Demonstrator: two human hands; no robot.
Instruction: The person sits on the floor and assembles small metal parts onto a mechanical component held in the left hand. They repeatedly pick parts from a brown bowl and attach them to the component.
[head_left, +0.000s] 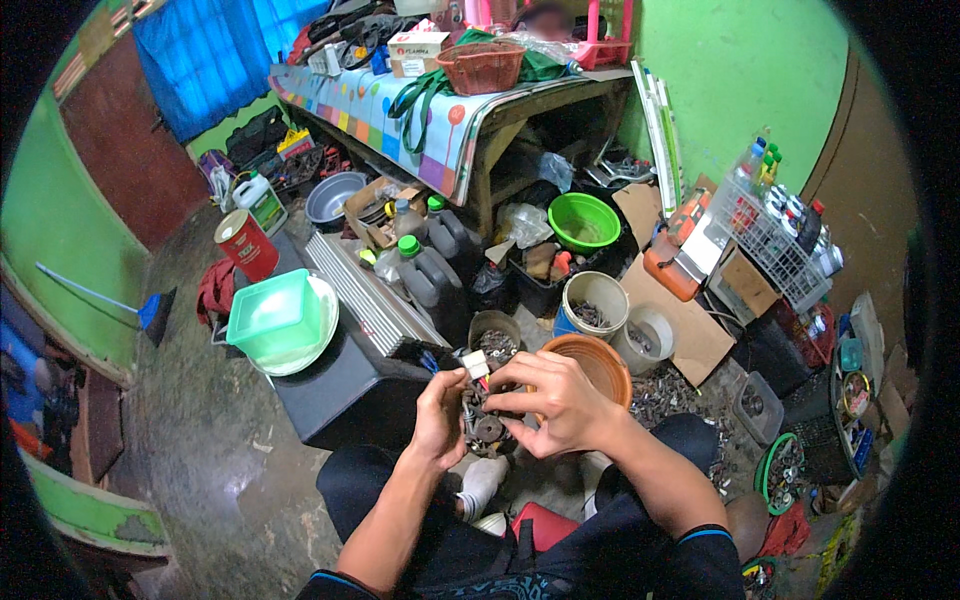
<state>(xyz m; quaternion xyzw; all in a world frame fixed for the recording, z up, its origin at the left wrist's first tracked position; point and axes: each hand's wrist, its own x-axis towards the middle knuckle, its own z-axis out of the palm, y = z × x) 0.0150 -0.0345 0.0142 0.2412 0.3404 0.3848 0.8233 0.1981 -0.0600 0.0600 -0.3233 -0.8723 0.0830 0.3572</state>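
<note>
A small white plastic wire connector with short red and yellow wires is held up in front of me. My left hand is closed, its thumb and fingertips at the connector's left side. From the right, my right hand pinches at the coloured wires just below the connector; its fingertips partly hide them. Under both hands lies a heap of dark metal parts, including a round piece. Just beyond stands a bucket of small metal bits, and an orange-brown basin sits right of it.
At left, a black box carries a green plastic tub. Dark jerrycans stand ahead. A white bucket holds metal pieces, and a clear container is beside it. Loose metal parts cover the floor at right.
</note>
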